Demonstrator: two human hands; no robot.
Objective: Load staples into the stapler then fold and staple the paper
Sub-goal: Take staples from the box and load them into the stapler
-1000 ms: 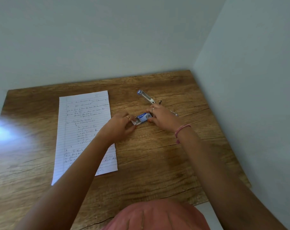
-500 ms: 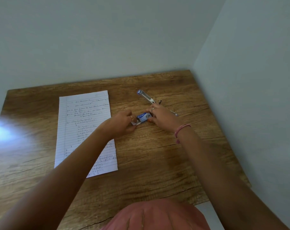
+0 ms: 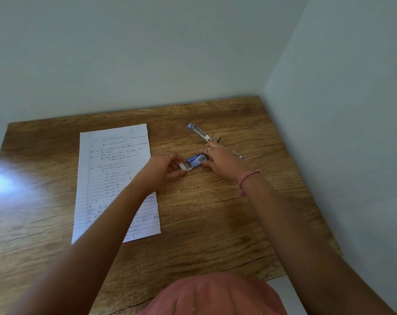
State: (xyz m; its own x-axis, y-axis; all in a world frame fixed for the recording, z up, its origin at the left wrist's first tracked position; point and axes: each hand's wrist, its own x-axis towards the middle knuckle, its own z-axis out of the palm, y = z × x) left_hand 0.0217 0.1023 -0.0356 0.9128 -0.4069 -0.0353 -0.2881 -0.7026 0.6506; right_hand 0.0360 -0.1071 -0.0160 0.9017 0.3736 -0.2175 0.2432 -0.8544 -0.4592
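Head view: a handwritten lined paper [image 3: 115, 178] lies flat on the wooden table [image 3: 215, 223], its lower part crossed by the left forearm. Behind the right hand [image 3: 222, 161] the opened stapler [image 3: 203, 135] is partly hidden, long axis running far-left to near-right. Between the hands sits the staple box [image 3: 194, 162], lengthwise left-right; the left hand [image 3: 164, 165] pinches its pulled-out tray, the right grips the sleeve. Staples inside are indistinct.

The blue staple box [image 3: 196, 160] at the middle carries white brand lettering, too small to read surely. At nine o'clock, the lined paper [image 3: 115, 173] bears illegible handwriting.
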